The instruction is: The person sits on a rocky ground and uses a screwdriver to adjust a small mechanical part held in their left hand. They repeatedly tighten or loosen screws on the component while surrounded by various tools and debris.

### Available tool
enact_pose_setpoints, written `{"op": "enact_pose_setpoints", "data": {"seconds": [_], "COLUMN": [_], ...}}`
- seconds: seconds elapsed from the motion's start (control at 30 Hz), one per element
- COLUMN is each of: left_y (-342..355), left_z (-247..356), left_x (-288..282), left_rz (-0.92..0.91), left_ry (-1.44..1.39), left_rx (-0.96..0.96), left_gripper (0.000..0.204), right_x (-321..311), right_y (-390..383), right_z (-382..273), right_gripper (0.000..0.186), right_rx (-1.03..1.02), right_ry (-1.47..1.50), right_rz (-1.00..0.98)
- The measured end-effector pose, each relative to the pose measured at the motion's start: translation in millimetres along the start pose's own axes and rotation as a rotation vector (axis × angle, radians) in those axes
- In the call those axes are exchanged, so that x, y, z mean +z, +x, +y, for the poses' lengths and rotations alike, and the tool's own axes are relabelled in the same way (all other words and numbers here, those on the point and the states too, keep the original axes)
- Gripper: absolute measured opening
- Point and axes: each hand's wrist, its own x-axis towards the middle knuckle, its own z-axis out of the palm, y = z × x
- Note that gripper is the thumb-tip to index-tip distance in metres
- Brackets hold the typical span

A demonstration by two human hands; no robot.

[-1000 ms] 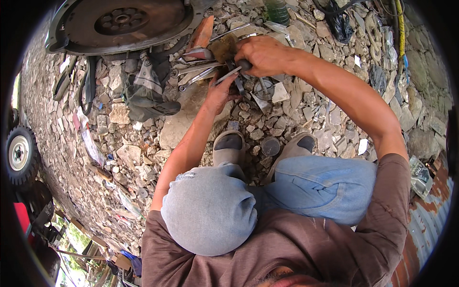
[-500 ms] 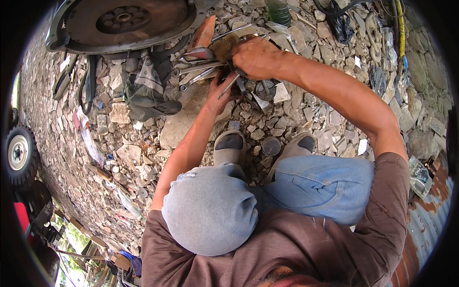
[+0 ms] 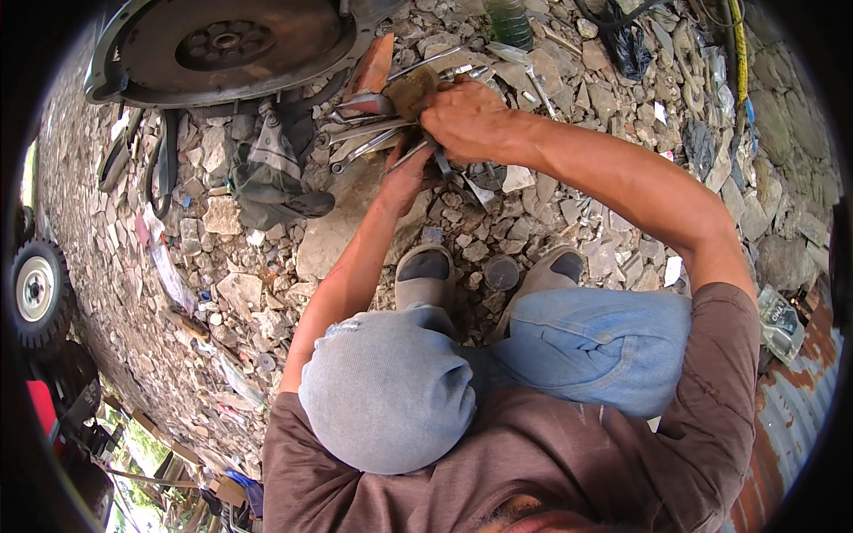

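My right hand (image 3: 458, 120) is closed by a rusty brown piece (image 3: 410, 87) in a heap of tools; what its fingers hold is hidden. Just below it, my left hand (image 3: 400, 178) is closed on a thin metal tool (image 3: 410, 155), which slants up toward my right fingers. Loose wrenches (image 3: 364, 153) lie beside both hands, under an orange-red block (image 3: 373, 62). A dark flat metal piece (image 3: 444, 162) sticks out below my right hand.
A large round metal housing (image 3: 267, 49) sits upper left above grey-green cloth (image 3: 275, 178). Stony ground surrounds my feet. A green bottle (image 3: 506, 22), black plastic (image 3: 629, 49), yellow hose (image 3: 742, 62), wheel (image 3: 37, 284) and rusty corrugated sheet (image 3: 800, 417) lie around.
My right hand has shifted left toward the rusty piece, now covering the dark rounded thing that showed in its fingers. My left hand has stayed nearly in place, the thin tool still in it.
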Motion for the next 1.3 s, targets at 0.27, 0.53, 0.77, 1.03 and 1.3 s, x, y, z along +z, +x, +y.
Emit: {"op": "enact_pose_setpoints", "data": {"seconds": [0.27,0.53,0.77,1.03,1.3], "left_y": [-5,5,-7,-7,-4], "left_z": [9,1,13,13,9], "left_x": [14,0,13,12,7], "left_rz": [0.077,0.056,0.047,0.048,0.033], "left_ry": [0.003,-0.034,0.026,0.023,0.046], "left_rx": [0.007,-0.045,0.007,-0.019,-0.033], "left_gripper": [0.073,0.115,0.058,0.058,0.059], "right_x": [-61,-40,8,33,95], "right_y": [-20,-124,-190,-195,-205], "right_z": [58,166,182,163,126], "right_gripper": [0.042,0.031,0.043,0.031,0.029], "right_rx": [0.199,0.783,0.961,0.791,0.682], "right_ry": [0.399,0.704,0.911,1.172,1.035], "right_rz": [0.057,0.266,0.418,0.187,-0.138]}}
